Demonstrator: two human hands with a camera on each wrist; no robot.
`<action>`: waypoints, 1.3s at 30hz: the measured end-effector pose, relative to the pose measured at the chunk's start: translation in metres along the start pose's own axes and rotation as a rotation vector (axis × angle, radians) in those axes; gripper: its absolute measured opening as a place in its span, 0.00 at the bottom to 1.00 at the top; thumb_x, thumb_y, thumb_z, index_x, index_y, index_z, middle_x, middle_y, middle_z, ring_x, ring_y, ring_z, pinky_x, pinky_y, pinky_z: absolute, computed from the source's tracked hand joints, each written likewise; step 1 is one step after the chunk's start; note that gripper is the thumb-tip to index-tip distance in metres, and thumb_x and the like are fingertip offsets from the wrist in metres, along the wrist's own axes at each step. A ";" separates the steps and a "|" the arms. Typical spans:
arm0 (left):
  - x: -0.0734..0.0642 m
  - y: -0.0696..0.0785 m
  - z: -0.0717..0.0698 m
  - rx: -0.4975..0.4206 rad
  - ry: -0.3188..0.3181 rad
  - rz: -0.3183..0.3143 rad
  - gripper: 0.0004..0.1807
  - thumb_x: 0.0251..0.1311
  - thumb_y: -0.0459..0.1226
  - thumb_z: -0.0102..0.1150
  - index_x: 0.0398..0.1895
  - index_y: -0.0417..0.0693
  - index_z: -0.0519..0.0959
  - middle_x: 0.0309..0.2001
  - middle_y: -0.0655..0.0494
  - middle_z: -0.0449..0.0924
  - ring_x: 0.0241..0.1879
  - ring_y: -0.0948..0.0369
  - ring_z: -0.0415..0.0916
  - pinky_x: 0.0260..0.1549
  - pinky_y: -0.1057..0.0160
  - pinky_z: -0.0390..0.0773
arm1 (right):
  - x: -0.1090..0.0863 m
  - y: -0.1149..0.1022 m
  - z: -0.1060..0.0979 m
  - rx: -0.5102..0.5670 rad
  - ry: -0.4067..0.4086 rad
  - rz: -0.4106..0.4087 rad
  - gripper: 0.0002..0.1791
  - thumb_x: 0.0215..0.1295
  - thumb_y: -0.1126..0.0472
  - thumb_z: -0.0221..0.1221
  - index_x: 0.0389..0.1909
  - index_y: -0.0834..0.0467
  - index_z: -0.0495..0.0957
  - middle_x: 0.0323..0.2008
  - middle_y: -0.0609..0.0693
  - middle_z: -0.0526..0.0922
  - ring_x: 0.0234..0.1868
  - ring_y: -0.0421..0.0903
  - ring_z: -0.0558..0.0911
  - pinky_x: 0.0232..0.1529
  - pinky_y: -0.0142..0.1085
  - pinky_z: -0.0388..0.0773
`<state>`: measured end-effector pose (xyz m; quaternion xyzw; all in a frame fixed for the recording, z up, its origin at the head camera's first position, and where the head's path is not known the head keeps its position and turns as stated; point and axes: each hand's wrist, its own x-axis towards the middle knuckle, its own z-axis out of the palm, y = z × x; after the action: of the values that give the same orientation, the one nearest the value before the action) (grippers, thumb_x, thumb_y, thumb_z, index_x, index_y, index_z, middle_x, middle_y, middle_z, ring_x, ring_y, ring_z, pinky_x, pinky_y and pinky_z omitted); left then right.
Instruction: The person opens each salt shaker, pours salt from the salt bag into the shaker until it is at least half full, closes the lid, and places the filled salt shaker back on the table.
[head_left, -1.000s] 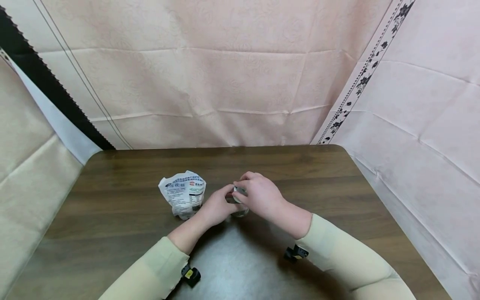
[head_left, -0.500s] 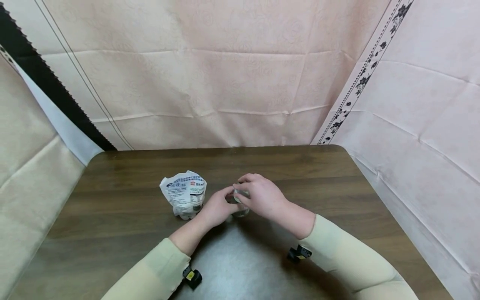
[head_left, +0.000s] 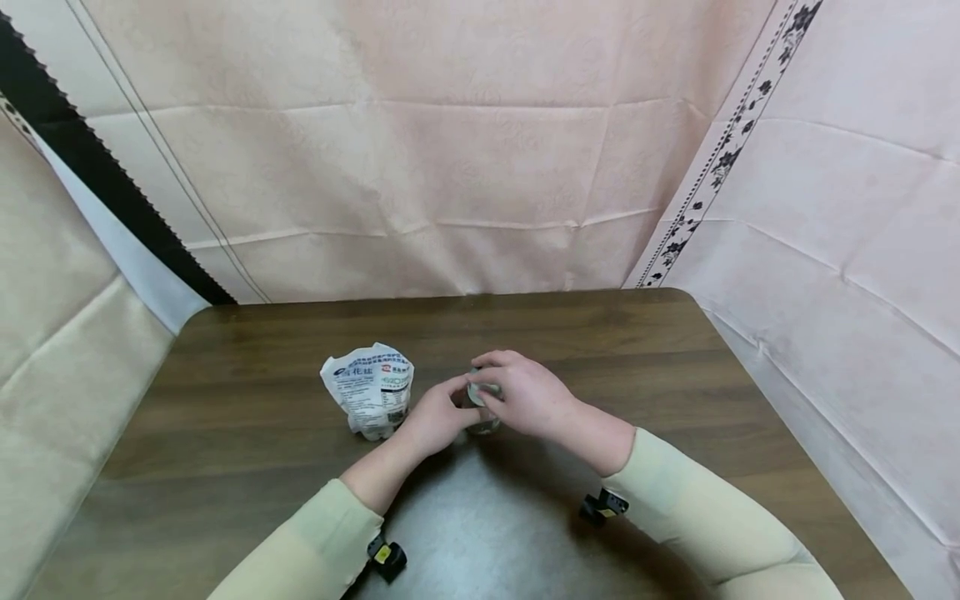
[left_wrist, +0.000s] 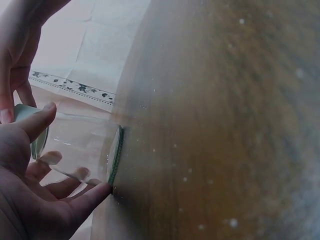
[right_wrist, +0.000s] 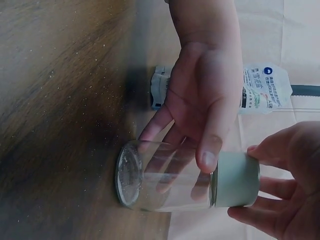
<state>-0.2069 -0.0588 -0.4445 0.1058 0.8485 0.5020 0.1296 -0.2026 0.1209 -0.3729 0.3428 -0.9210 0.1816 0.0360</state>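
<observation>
Blue Chinese print, mostly too small to read, covers the white packet; to its right on the surface a glass jar stands upright, lid uppermost, the left hand curled round its glass, the right hand pinching the lid

Left hand gripped clear glass jar, base by wood-grain tabletop; right hand touched pale-green lid; floral-bordered cloth showed beyond.
</observation>
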 end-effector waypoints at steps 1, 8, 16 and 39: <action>0.000 0.000 0.000 -0.002 -0.002 -0.004 0.31 0.58 0.55 0.67 0.64 0.62 0.74 0.49 0.57 0.80 0.47 0.57 0.75 0.42 0.53 0.76 | 0.000 0.000 0.000 0.006 -0.005 -0.004 0.13 0.69 0.58 0.62 0.52 0.52 0.85 0.59 0.50 0.78 0.60 0.49 0.76 0.52 0.41 0.78; 0.000 0.002 -0.003 -0.033 -0.013 -0.017 0.33 0.57 0.56 0.68 0.65 0.60 0.74 0.52 0.57 0.80 0.53 0.55 0.75 0.47 0.51 0.75 | 0.003 0.002 -0.003 0.032 -0.019 0.000 0.12 0.69 0.57 0.62 0.50 0.53 0.85 0.59 0.49 0.78 0.58 0.48 0.77 0.52 0.41 0.77; 0.002 0.002 -0.003 -0.020 -0.047 -0.018 0.38 0.54 0.63 0.66 0.68 0.67 0.71 0.60 0.58 0.77 0.61 0.55 0.72 0.54 0.47 0.73 | 0.006 -0.010 -0.009 -0.031 0.020 0.147 0.16 0.69 0.52 0.61 0.54 0.52 0.83 0.55 0.48 0.80 0.52 0.47 0.81 0.50 0.43 0.79; 0.003 -0.005 -0.003 0.003 -0.039 0.004 0.36 0.58 0.57 0.66 0.70 0.62 0.70 0.58 0.57 0.78 0.55 0.56 0.75 0.51 0.51 0.75 | 0.006 -0.017 0.005 -0.145 0.079 0.125 0.17 0.66 0.53 0.65 0.53 0.52 0.85 0.49 0.51 0.82 0.45 0.49 0.82 0.39 0.40 0.80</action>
<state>-0.2105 -0.0623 -0.4476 0.1173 0.8464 0.4989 0.1449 -0.1958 0.1036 -0.3715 0.2739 -0.9492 0.1296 0.0855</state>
